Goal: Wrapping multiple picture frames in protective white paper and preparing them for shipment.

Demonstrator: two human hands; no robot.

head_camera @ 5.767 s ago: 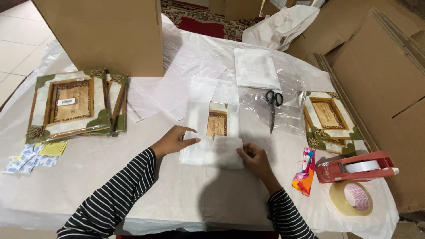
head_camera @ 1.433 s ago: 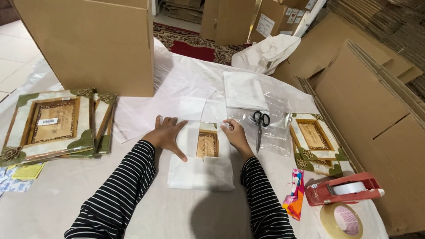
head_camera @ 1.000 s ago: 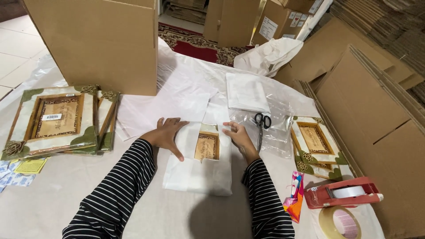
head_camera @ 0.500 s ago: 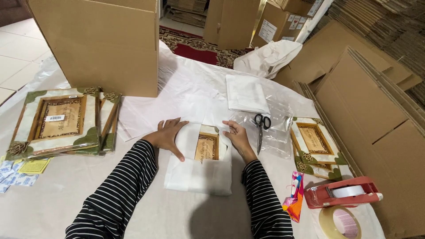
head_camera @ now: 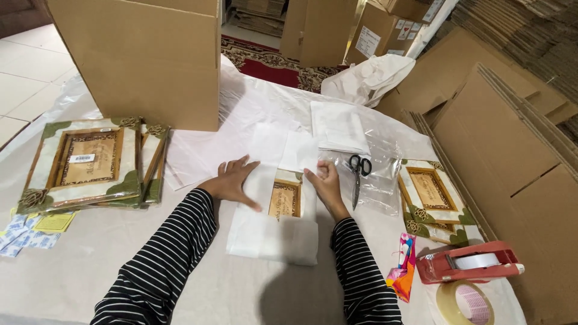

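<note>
Wrapping step in hand, judging by the layout: a small framed picture lies between both hands, half swaddled in white foam sheet, w/ only its middle strip showing. Left hand is spread flat, fingers apart, pressing the sheet down on the frame's left side. Right hand rests on the right flap, fingers lightly curled over its edge (pinching or just pressing, can't tell). Lower fold already covers the frame's near end, just below the wrists.

Next move prob. calls for bringing the side flaps across the exposed strip and holding them down, then tape. The red tape dispenser sits well to the right of the right forearm, w/ a loose tape roll just nearer. Scissors lie just beside the right hand, on its outer side.
</note>
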